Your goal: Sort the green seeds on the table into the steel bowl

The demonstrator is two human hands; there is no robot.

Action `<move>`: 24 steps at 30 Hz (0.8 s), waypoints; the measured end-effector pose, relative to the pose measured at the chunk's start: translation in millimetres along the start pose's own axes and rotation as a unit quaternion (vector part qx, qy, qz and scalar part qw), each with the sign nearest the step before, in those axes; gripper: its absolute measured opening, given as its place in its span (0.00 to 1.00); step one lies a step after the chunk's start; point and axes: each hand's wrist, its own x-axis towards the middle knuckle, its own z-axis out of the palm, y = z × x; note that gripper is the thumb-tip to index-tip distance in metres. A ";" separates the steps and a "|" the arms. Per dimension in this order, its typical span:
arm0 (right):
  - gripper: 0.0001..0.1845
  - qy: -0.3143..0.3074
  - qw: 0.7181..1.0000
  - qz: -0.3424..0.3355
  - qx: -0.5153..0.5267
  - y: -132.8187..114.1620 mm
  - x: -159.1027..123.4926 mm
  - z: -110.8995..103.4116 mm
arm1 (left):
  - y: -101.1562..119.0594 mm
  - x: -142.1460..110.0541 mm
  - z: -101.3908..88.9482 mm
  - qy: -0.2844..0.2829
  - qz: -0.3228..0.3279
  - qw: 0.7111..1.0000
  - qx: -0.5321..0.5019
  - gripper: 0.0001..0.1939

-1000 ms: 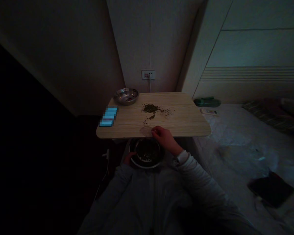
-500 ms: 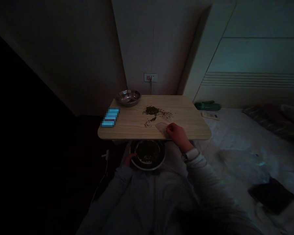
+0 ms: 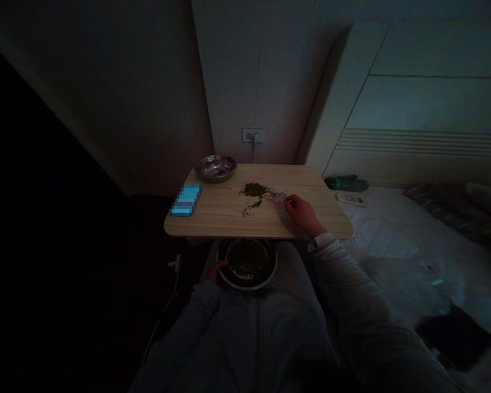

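My left hand (image 3: 216, 271) grips the left rim of a metal bowl (image 3: 271, 275) resting on my lap below the table edge. Dark small grains lie in that bowl. Pinched in my right hand (image 3: 298, 210) is a thin see-through plastic piece (image 3: 277, 200), faint in the dim light. It is over the right side of the scattered grains on the small wooden table (image 3: 213, 218). A denser pile of small green beans or grains (image 3: 255, 189) lies left of it, with loose ones (image 3: 246, 213) trailing toward me.
A second metal bowl (image 3: 215, 169) stands at the table's back left corner. In front of it lies a phone with a lit, blurred screen (image 3: 186, 200). To the right, a bed (image 3: 384, 234) holds a green bottle (image 3: 347, 183), a remote control (image 3: 351, 200) and a dark flat object (image 3: 456, 335).
My right hand has moved the plastic piece from the table's front edge to the right, then forward beside the grains. My left hand stays on the bowl.
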 end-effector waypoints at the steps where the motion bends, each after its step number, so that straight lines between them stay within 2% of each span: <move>1: 0.12 -0.006 1.000 -0.006 0.014 -3.0 -0.6 2.7 | 0.4 0.0 -0.4 0.001 -0.001 1.000 0.003 0.07; 6: 0.13 -0.029 0.999 0.007 0.028 -15.2 0.3 16.6 | 2.2 2.9 -4.4 0.000 0.006 1.000 0.010 0.07; 9: 0.13 -0.021 0.999 0.019 0.024 -17.0 3.7 21.4 | 2.7 4.1 -5.1 0.008 0.005 1.000 0.011 0.08; 13: 0.14 -0.016 1.000 0.023 0.008 -16.5 8.2 24.4 | 2.3 0.8 -1.7 -0.011 -0.011 1.000 -0.012 0.08; 19: 0.13 -0.030 0.999 0.034 0.002 -21.6 12.6 28.6 | 3.2 3.7 -3.6 0.017 0.008 1.000 -0.003 0.11; 24: 0.15 -0.053 0.998 0.027 -0.023 -30.8 12.5 30.3 | 0.8 16.5 -14.0 -0.025 -0.003 1.000 -0.015 0.10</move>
